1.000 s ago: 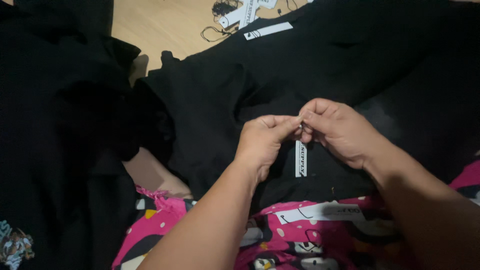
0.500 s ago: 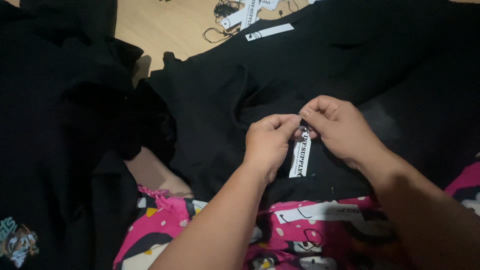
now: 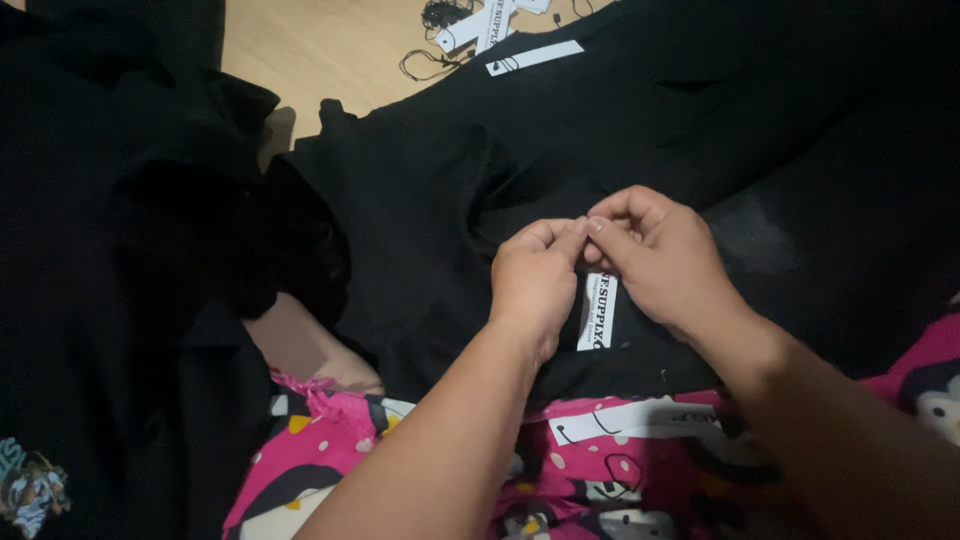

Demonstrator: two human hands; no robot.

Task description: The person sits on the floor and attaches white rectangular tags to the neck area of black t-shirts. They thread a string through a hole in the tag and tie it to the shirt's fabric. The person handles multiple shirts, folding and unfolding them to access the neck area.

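A black garment lies spread over a light wooden floor, and it serves as the landmark here. Both hands meet over its middle. The left hand and the right hand press their fingers together, pinched closed on the top end of a white hang tag that hangs down just below them, flat against the garment's cloth. What exactly sits between the fingertips is too small to tell.

Beyond the garment's far edge, on bare wood, lie more white tags with thin black strings, and one long white tag rests on the garment's upper border. To the garment's left sits a heap of other black clothes. At its near edge is pink spotted fabric with cartoon figures, carrying another white tag. The light is dim, and the wood shows only at the top.
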